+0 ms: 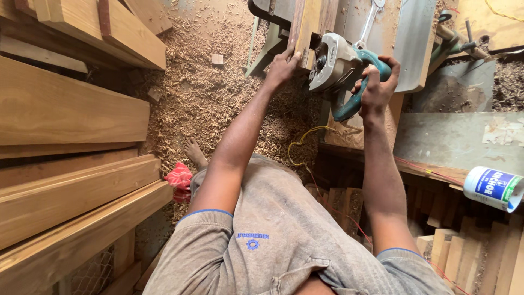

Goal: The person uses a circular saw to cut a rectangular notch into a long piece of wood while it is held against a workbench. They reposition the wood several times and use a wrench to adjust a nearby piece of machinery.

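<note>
Head view, looking down my own arms over my grey shirt [273, 235].

My right hand [376, 87] is wrapped around the teal handle of a power saw [341, 68]. Fingers curled tight over the top of the grip, thumb underneath, no gap showing between fingers and handle. The saw's pale grey housing sits just left of my knuckles, up against the edge of a wooden board [308, 24]. Whether the blade is in the wood I cannot tell; the housing hides it.

My left hand [281, 68] is on the same board, at its near end. Fingers are close together and bent slightly, tips pressed against the lower edge of the wood, palm toward it. It steadies, not a closed grasp; nothing is enclosed in it.

The board runs away from me across a workbench [415, 38], between my two hands. A wrench [368, 22] lies on the bench just beyond the saw.

Around: wood shavings [202, 93] thick on the floor, stacked planks [71, 142] to my left, a yellow cord [305, 142] looping below the saw, a white can [494, 188] lying on its side at far right, short wood offcuts [453, 246] beneath it. My bare foot [194, 153] rests in the shavings beside a red cloth [179, 177].
</note>
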